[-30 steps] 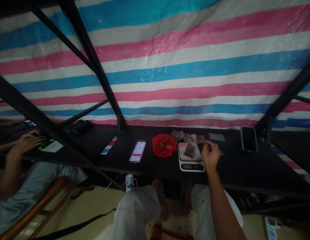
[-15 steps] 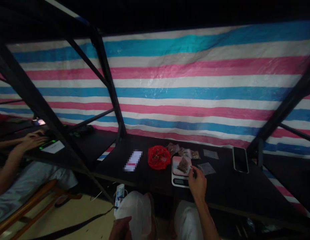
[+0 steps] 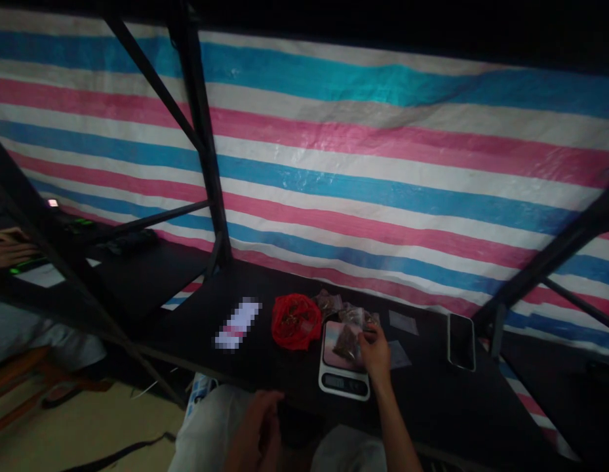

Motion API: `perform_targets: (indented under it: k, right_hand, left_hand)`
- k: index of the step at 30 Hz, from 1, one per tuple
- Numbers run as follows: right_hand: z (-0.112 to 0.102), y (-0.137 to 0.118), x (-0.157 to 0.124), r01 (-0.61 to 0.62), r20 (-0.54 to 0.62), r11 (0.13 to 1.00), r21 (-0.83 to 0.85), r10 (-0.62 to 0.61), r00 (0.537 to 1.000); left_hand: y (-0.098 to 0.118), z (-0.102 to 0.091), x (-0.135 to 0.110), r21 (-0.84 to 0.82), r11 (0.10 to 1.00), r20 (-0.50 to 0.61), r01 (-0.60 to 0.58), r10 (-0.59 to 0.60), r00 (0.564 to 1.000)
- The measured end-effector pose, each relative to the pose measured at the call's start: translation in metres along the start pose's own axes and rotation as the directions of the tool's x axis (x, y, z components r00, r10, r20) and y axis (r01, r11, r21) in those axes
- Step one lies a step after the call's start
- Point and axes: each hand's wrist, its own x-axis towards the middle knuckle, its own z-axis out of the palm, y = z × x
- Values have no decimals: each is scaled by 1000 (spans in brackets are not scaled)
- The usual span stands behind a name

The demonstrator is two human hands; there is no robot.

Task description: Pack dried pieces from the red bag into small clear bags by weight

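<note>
A small clear zip bag with brown contents (image 3: 345,342) lies on the pan of a white kitchen scale (image 3: 343,387). My right hand (image 3: 377,354) is at the bag's right edge, fingers closed together on it. Down by my lap, in front of the table edge, my left hand (image 3: 259,423) is dim, its fingers loosely apart with nothing visible in them. Left of the scale sits an open red plastic bag (image 3: 295,321) holding small metallic-looking pieces. Several filled clear bags (image 3: 328,302) lie behind the scale. A flat clear bag (image 3: 399,354) is partly behind my right hand.
Another flat clear bag (image 3: 403,322) and a dark-screened phone (image 3: 460,342) lie to the right. A blurred-out lit rectangle (image 3: 238,323) lies left on the black table (image 3: 186,334). Dark metal posts frame the striped sheet (image 3: 358,164). At far left, another person's hand (image 3: 12,249) shows.
The view has turned, shifting the table things leftward. My left hand has risen toward the table edge. My right hand stays at the bag, its fingers now nearer the bag's upper edge.
</note>
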Motion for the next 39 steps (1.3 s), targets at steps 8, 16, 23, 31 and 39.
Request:
perform_targets:
  k: [8,16,23,31,39]
  right_hand:
    - [1,-31,2,87,166,966,244,-130,978]
    - [48,-86,10,180,392,962,206,-249,886]
    - [104,-94,12,229,596,973,37,-205,776]
    - [116,-83,20,259,690,964,-63,-145,709]
    - [117,-75,20,270,692,962,-47,-164,703]
  left_hand:
    - [23,67,78,-171,981,74,89,-77,994]
    - [5,100,129,-400,846,148,352,-319,936]
    - [-8,95,133,-553,674,252,491,-426,869]
    - [-16,91,140,-603,574,323,554,-459,827]
    - [-22,83,141,-610,549,379,571,-431,819]
